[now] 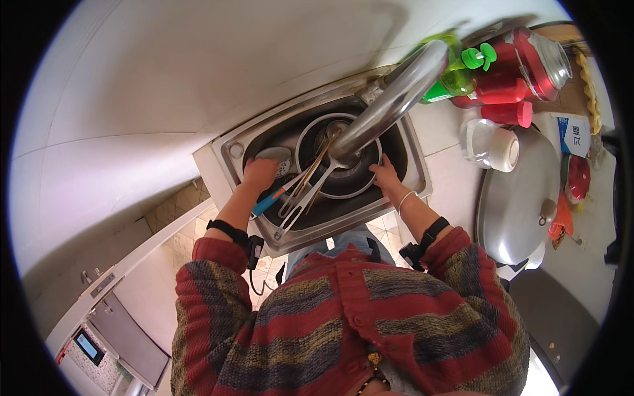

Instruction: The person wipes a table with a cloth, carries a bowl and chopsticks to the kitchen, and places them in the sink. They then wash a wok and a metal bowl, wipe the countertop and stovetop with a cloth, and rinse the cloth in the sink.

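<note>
Inside the stainless steel sink [229,148] sits a dark round pan [364,173] with a pale rim. My right hand [387,177] grips that rim on its right side. On the left, my left hand [261,173] holds a small bowl [275,154] with a patterned side against the sink floor. A long-handled metal utensil [307,202] leans out of the pan toward the front edge. Beside it lie thin wooden chopsticks [317,161] and a utensil with a blue and orange handle [269,202]. The curved faucet [391,106] hides part of the pan.
Right of the sink stand a green pump bottle [453,81], a red container [515,69] and a clear jar with white lid [488,146]. A large metal lid [517,198] lies beyond them. The wall [198,89] rises directly behind the sink.
</note>
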A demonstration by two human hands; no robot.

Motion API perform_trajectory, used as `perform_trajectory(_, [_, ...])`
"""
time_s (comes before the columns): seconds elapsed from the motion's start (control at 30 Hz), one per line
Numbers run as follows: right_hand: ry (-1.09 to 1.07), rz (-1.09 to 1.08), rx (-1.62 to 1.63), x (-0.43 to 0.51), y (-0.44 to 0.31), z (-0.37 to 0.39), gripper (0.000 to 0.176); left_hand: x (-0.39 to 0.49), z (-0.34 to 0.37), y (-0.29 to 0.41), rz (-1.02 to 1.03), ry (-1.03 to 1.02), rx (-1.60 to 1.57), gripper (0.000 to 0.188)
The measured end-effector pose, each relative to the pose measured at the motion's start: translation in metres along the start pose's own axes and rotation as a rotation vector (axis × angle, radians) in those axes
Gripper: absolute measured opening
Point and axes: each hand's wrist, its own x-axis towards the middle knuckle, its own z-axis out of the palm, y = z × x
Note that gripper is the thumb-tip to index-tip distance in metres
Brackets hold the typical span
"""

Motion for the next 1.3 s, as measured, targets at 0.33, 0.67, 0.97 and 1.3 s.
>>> perform_trajectory(0.33, [-0.162,0.117,0.041,-0.006,0.018,0.026,0.09,-0.021,-0.04,0.022,-0.22,0.224,-0.926,0.015])
perform_trajectory(0.67, [-0.031,-0.264,-0.073,-0.034,-0.006,-0.005,0.051,0.012,-0.006,0.085,0.318,0.247,0.076,0.015])
perform_trajectory(0.97, [0.488,-1.263,-0.23,-0.1,-0.144,-0.086,0.036,-0.023,-0.021,0.074,0.306,0.397,-0.178,0.026])
perform_trajectory(1.3, [0.251,-1.145,-1.021,-0.088,-0.315,-0.125,0.052,-0.122,-0.067,0.074,0.097,0.101,-0.571,0.027])
